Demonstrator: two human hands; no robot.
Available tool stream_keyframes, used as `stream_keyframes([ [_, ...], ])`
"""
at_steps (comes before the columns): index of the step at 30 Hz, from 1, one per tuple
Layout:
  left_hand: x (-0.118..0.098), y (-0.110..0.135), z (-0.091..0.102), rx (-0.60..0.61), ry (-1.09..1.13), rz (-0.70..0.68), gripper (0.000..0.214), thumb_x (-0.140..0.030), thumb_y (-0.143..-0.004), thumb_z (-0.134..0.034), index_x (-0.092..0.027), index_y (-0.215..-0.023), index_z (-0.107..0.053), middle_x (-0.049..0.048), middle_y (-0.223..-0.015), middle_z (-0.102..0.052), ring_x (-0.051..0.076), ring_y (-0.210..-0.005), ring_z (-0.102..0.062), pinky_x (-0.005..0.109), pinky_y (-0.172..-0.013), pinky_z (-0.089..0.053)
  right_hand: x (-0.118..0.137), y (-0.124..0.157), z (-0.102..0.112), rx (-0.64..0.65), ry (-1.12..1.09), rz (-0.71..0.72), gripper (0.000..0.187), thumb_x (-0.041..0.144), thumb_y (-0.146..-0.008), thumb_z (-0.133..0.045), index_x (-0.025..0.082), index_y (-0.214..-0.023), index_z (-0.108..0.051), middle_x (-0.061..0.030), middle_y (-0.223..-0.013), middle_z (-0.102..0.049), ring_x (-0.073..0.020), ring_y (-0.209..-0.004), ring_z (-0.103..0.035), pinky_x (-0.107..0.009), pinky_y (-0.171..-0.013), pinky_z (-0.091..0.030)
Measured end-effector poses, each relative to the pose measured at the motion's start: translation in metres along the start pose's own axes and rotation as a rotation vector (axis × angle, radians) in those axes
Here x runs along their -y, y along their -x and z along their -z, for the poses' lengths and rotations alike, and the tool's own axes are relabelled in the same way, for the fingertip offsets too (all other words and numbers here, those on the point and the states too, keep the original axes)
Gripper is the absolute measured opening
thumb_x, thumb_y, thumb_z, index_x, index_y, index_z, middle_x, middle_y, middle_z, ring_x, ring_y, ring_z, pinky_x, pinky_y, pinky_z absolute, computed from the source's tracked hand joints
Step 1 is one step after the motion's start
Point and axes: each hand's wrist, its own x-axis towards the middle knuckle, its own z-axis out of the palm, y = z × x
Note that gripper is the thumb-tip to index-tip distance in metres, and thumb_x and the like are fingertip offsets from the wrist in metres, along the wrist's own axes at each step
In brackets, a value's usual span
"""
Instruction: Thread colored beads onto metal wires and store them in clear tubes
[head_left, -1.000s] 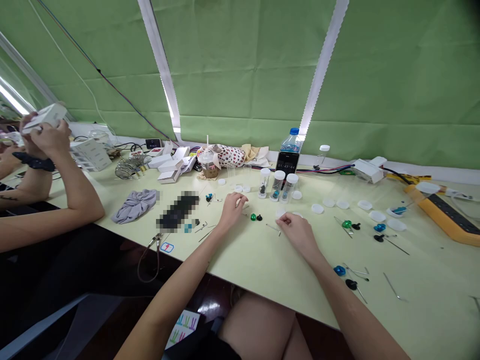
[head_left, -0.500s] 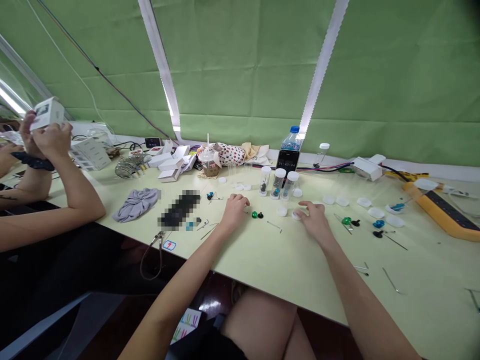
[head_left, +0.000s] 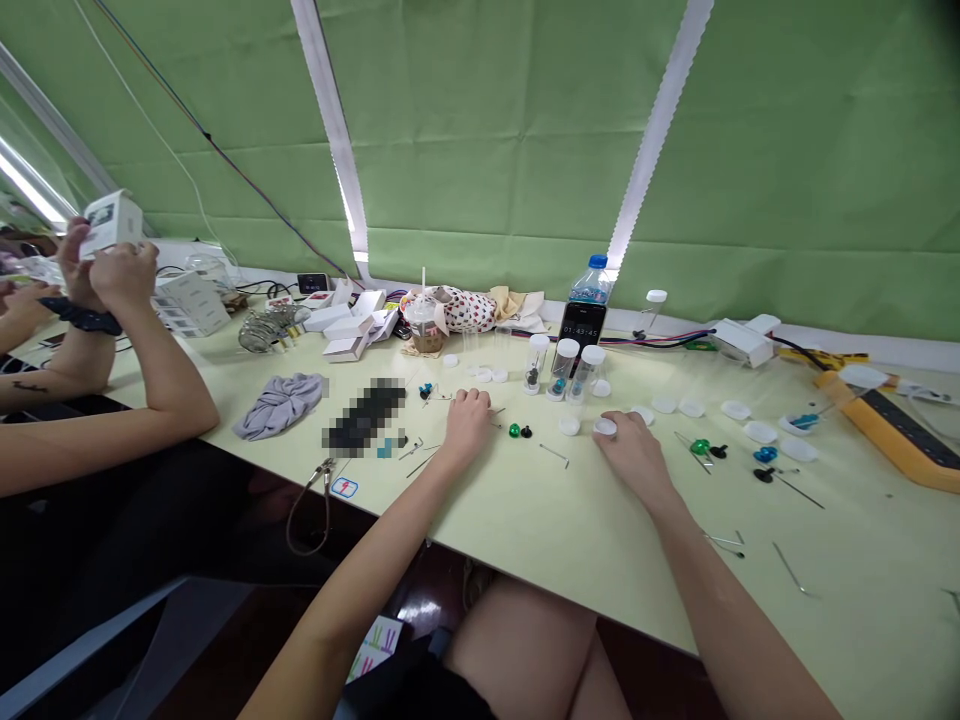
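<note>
Green fabric (head_left: 495,180) behind, pale tabletop (head_left: 540,540) below. Within the right hand's (head_left: 637,460) fingers, a round, shallow white cap (head_left: 604,427), just right of a second cap (head_left: 569,426). Between the forearms, a stretch of tabletop down to the near edge; farther in, a bent metal rod (head_left: 555,456) and green ball (head_left: 514,431). Right hand palm-down, narrowed on the white cap; left hand (head_left: 469,428) low, curled, unable to tell whether holding anything.

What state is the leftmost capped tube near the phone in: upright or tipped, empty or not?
Upright and not empty: the tube stands on end, its white cap on top and a dark part showing inside.
</note>
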Motion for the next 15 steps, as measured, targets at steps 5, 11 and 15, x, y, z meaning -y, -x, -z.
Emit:
stream_keyframes([
  [5, 0.0006, -0.001, 0.001, 0.006, -0.021, 0.007, 0.009, -0.02, -0.082, -0.05, -0.016, -0.083, -0.058, 0.0103, -0.092, -0.056, 0.024, -0.091, -0.044, 0.037, -0.08, -0.035, -0.0024, 0.0029, -0.0038, -0.014, 0.002, 0.061, 0.035, 0.031, -0.083, -0.045, 0.02, -0.113, -0.059, -0.0114, -0.106, -0.052, -0.0247, -0.088, -0.059, -0.034, -0.071, -0.042],
  [11, 0.0008, -0.0006, 0.0018, 0.062, -0.083, -0.058, 0.019, -0.008, -0.085, -0.038, -0.015, -0.082, -0.056, 0.0119, -0.091, -0.054, 0.023, -0.088, -0.046, 0.035, -0.075, -0.036, -0.0018, 0.0033, -0.0054, -0.057, -0.035, 0.051, 0.043, 0.038, -0.084, -0.045, 0.017, -0.12, -0.054, -0.0131, -0.11, -0.051, -0.0257, -0.089, -0.059, -0.035, -0.073, -0.042],
  [15, -0.0013, 0.0007, 0.0043, 0.112, -0.099, -0.072, 0.02, -0.003, -0.083, -0.039, -0.015, -0.086, -0.054, 0.0112, -0.092, -0.054, 0.021, -0.084, -0.049, 0.031, -0.069, -0.038, 0.0051, 0.002, -0.0003, -0.144, -0.176, 0.05, 0.043, 0.043, -0.09, -0.032, 0.018, -0.117, -0.055, -0.0117, -0.111, -0.052, -0.0252, -0.096, -0.056, -0.037, -0.079, -0.041],
])
